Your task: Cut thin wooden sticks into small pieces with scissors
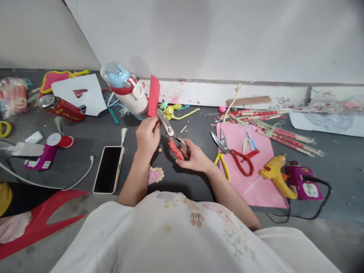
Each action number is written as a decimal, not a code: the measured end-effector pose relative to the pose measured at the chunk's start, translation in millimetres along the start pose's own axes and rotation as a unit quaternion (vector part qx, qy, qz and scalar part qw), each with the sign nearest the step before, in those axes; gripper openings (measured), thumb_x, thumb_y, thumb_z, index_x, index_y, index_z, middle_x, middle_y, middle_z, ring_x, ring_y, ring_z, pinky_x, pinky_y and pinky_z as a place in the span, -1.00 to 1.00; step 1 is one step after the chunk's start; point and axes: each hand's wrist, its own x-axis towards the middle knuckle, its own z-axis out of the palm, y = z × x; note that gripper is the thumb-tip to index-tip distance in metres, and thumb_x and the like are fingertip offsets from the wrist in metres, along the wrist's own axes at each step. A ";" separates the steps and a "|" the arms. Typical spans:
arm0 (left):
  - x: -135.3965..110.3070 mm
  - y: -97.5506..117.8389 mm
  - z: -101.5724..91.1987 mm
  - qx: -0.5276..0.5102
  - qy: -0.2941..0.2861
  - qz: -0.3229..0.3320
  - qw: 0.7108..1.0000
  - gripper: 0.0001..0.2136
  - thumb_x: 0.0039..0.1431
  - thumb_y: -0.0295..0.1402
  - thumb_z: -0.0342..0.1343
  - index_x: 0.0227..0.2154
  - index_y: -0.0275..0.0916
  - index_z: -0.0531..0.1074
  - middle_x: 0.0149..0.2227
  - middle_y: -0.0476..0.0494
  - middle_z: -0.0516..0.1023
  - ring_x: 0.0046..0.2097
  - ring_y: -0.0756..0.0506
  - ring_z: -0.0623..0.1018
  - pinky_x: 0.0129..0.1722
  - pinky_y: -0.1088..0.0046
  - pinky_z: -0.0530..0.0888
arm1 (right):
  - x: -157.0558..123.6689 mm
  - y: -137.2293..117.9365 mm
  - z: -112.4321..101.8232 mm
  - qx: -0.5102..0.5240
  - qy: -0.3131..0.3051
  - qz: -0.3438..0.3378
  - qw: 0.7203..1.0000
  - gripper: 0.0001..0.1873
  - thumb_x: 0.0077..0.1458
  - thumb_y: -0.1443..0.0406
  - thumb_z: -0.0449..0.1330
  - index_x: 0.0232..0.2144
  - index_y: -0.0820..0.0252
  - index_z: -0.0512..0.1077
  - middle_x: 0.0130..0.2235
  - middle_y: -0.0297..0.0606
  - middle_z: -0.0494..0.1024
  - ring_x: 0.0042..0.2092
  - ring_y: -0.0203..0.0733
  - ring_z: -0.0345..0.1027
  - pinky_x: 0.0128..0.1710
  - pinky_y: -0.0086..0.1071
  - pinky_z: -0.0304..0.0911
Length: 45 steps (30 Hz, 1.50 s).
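Observation:
My right hand [196,156] is wrapped round the red handles of a pair of pruning shears [170,132], whose metal blades point up and to the left. Close by the blades, my left hand [148,136] is closed in a pinch. What lies between its fingers is hidden. Just above that hand rises a red paper strip [154,95], and I cannot tell whether the fingers touch it. Below my hands, a small pink piece with a beaded tan edge [155,175] lies partly behind my left forearm. Small pale bits [183,129] are scattered near the shears.
A water bottle [132,98] stands behind my left hand, with a phone [109,170] to the left. On the right, red-handled scissors [241,161], yellow-handled pliers [223,167] and a yellow glue gun [277,174] lie on pink paper [264,195]. Wrapped sticks [292,138] lie behind them.

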 end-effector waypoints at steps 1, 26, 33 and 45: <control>0.1 -0.3 -0.5 0.000 0.002 0.000 1.000 -0.80 0.23 -0.37 -0.06 -0.28 -0.25 0.47 -0.31 -0.12 0.56 -0.22 -0.05 0.53 -0.18 0.46 0.41 | -0.3 -0.6 -0.4 0.001 -0.002 -0.002 1.000 -0.52 -0.14 0.13 0.28 -0.25 0.15 0.14 -0.44 -0.46 0.17 -0.48 -0.39 0.05 -0.48 -0.46 0.07; 0.5 -2.4 -17.0 0.045 -0.034 0.033 0.998 -0.79 0.20 -0.44 -0.07 -0.29 -0.23 0.48 -0.30 -0.12 0.58 -0.24 -0.03 0.54 -0.19 0.47 0.42 | -2.3 -2.1 -3.8 0.020 -0.036 -0.027 0.999 -0.51 -0.15 0.20 0.28 -0.21 0.18 0.16 -0.44 -0.45 0.18 -0.47 -0.41 0.01 -0.49 -0.49 0.08; 0.4 -2.7 -18.0 0.036 -0.037 0.036 0.998 -0.80 0.21 -0.43 -0.07 -0.29 -0.22 0.48 -0.29 -0.11 0.57 -0.23 -0.03 0.55 -0.19 0.48 0.41 | -2.3 -2.7 -4.8 0.030 -0.042 -0.023 0.998 -0.49 -0.16 0.21 0.28 -0.18 0.19 0.16 -0.44 -0.45 0.19 -0.48 -0.42 0.03 -0.50 -0.50 0.09; 1.5 -2.2 -20.5 0.044 -0.053 0.032 0.997 -0.76 0.20 -0.45 -0.10 -0.29 -0.21 0.49 -0.31 -0.10 0.56 -0.23 -0.03 0.53 -0.18 0.48 0.40 | -2.3 -4.2 -6.2 0.033 -0.051 -0.010 0.998 -0.53 -0.11 0.19 0.26 -0.18 0.18 0.17 -0.45 -0.46 0.20 -0.49 -0.40 0.03 -0.49 -0.47 0.03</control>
